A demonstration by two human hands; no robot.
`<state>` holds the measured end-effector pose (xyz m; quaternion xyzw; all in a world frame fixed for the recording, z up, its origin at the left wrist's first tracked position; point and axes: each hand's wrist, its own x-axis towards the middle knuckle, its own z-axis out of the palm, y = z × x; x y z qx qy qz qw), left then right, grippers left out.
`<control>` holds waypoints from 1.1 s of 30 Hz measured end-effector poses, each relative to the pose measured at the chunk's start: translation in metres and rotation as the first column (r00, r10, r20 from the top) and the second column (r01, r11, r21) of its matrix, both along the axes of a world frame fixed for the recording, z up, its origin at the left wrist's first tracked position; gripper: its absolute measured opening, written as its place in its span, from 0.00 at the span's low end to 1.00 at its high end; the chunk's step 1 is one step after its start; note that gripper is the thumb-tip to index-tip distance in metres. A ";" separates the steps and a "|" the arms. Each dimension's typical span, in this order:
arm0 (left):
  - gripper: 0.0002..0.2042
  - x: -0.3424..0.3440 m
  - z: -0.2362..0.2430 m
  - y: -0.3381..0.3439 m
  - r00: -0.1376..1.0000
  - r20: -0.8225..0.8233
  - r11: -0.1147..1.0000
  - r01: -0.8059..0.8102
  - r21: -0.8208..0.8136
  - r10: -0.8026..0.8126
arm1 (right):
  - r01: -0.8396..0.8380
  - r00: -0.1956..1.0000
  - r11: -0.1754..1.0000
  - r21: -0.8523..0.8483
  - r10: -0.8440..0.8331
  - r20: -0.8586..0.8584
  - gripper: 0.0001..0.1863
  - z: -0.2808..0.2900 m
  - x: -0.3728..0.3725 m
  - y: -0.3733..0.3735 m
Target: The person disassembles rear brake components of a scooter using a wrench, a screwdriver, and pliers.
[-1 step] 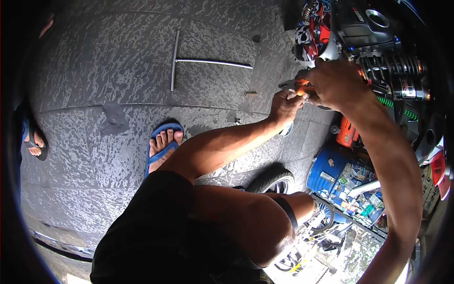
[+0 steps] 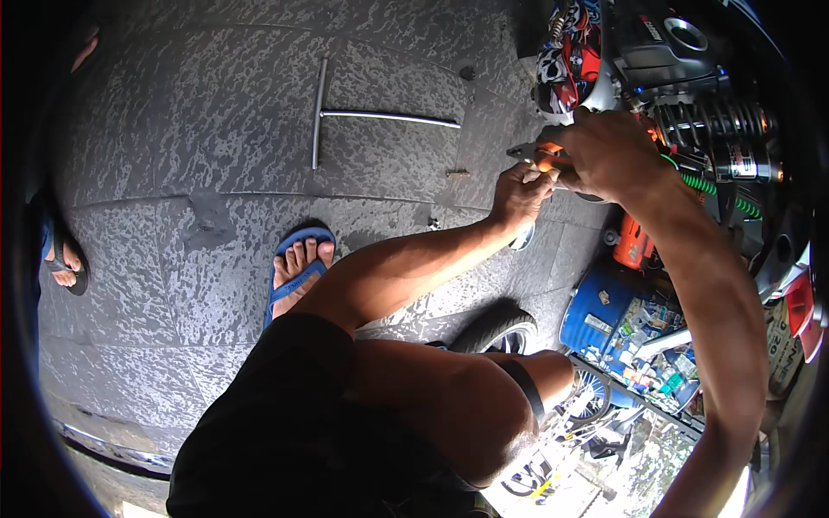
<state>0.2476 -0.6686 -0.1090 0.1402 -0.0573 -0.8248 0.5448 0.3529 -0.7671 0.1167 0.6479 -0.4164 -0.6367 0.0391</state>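
Note:
My right hand [image 2: 611, 155] is closed around the orange handles of a pair of pliers [image 2: 547, 159], whose dark metal jaws point left. Just below the jaws, my left hand [image 2: 520, 195] has thumb and fingers pinched together, close against the pliers. What the left fingers hold is too small and covered to make out. Both hands are beside a motorcycle, near its coil-spring shock absorber [image 2: 721, 119] and a part with red, white and black skull graphics [image 2: 570, 62].
On the tiled floor lies a T-shaped metal bar [image 2: 389, 115]. A blue drum [image 2: 596, 302], an orange object [image 2: 635, 243] and a tyre [image 2: 492, 326] stand at lower right. My sandalled foot [image 2: 300, 263] is left of my arm; another person's foot [image 2: 67, 263] is farther left.
The pliers' head has turned slightly, and my right hand and forearm have shifted a little. My left hand stays almost in place.

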 end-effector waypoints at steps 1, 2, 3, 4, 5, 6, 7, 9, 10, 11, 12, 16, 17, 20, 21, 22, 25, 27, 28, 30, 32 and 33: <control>0.05 -0.002 0.005 0.002 0.999 -0.032 1.000 -0.015 0.014 0.016 | -0.036 0.998 0.996 -0.079 0.039 0.039 0.25 -0.003 -0.008 0.004; 0.04 -0.004 0.009 -0.001 0.997 -0.060 0.999 -0.041 0.033 0.043 | -0.078 0.993 0.985 -0.154 0.091 0.078 0.25 -0.004 -0.016 0.006; 0.02 -0.004 -0.004 0.001 0.982 -0.165 0.995 -0.102 -0.019 0.097 | -0.080 0.991 0.986 -0.150 0.094 0.093 0.25 -0.002 -0.004 0.008; 0.02 -0.005 -0.017 0.001 0.984 -0.149 0.994 -0.105 -0.015 0.101 | -0.037 0.951 0.987 -0.156 0.083 0.296 0.24 0.001 0.007 0.009; 0.03 -0.004 -0.013 -0.004 0.973 -0.193 0.989 -0.138 -0.052 0.126 | 0.012 0.883 0.987 -0.162 0.066 0.465 0.23 0.007 0.009 0.009; 0.04 -0.003 -0.007 -0.007 0.960 -0.237 0.981 -0.174 -0.087 0.150 | 0.016 0.888 0.986 -0.166 0.063 0.456 0.23 0.007 0.001 0.007; 0.05 -0.004 0.004 0.000 0.984 -0.125 0.992 -0.121 0.040 0.125 | 0.012 0.954 0.998 -0.058 0.006 0.301 0.25 0.005 -0.014 0.004; 0.02 -0.002 0.012 0.001 0.983 -0.149 0.993 -0.101 0.055 0.108 | -0.085 0.989 0.995 -0.049 0.090 0.119 0.28 -0.003 -0.020 0.004; 0.01 -0.001 0.016 -0.002 0.982 -0.169 0.994 -0.073 0.075 0.085 | -0.091 0.989 0.994 -0.056 0.097 0.114 0.28 0.000 -0.024 0.002; 0.03 -0.003 -0.010 -0.002 0.985 -0.135 0.993 -0.102 0.060 0.109 | -0.010 0.949 0.993 -0.120 0.048 0.313 0.27 -0.002 -0.004 0.002; 0.03 -0.004 -0.009 -0.002 0.986 -0.140 0.994 -0.088 0.062 0.096 | 0.107 0.882 0.980 -0.168 -0.016 0.471 0.26 0.002 0.002 0.007; 0.04 0.000 0.010 0.001 0.985 -0.143 0.992 -0.107 -0.061 0.098 | 0.040 0.993 0.999 0.004 -0.040 0.108 0.28 0.000 -0.021 0.004; 0.05 0.000 0.012 0.003 0.983 -0.156 0.995 -0.097 0.011 0.098 | 0.057 0.989 0.998 -0.024 -0.053 0.140 0.28 -0.001 -0.022 0.005; 0.06 0.001 0.001 0.004 0.982 -0.164 0.995 -0.090 0.043 0.096 | 0.155 0.892 0.985 -0.081 -0.104 0.441 0.26 -0.001 -0.017 0.002; 0.07 0.000 -0.012 -0.003 0.976 -0.180 0.990 -0.133 -0.053 0.122 | 0.191 0.880 0.973 -0.132 -0.110 0.462 0.25 0.002 0.002 -0.001; 0.07 -0.003 -0.023 -0.005 0.969 -0.198 0.973 -0.176 -0.147 0.145 | 0.192 0.878 0.973 -0.130 -0.111 0.466 0.25 -0.001 0.002 -0.001; 0.07 -0.005 0.009 0.002 0.985 -0.128 0.993 -0.116 0.018 0.117 | 0.068 0.982 0.998 -0.014 -0.065 0.177 0.26 0.002 -0.033 0.005; 0.03 -0.003 0.010 0.000 0.982 -0.163 0.994 -0.094 0.049 0.101 | 0.021 0.975 0.996 -0.089 0.000 0.224 0.28 -0.001 -0.033 0.009; 0.03 -0.004 0.007 -0.008 0.981 -0.164 0.994 -0.098 0.044 0.104 | 0.017 0.961 0.994 -0.108 0.014 0.275 0.29 0.002 -0.034 0.008; 0.05 0.001 -0.008 -0.009 0.988 -0.117 0.989 -0.110 -0.103 0.098 | 0.152 0.908 0.979 -0.134 -0.084 0.410 0.30 0.006 -0.005 0.000; 0.07 -0.001 0.003 -0.003 0.984 -0.130 0.992 -0.125 -0.016 0.122 | 0.191 0.909 0.970 -0.152 -0.116 0.400 0.30 0.008 0.000 0.001; 0.06 0.000 0.006 -0.003 0.986 -0.117 0.993 -0.117 -0.011 0.115 | 0.158 0.943 0.982 -0.106 -0.118 0.311 0.29 0.006 -0.009 0.000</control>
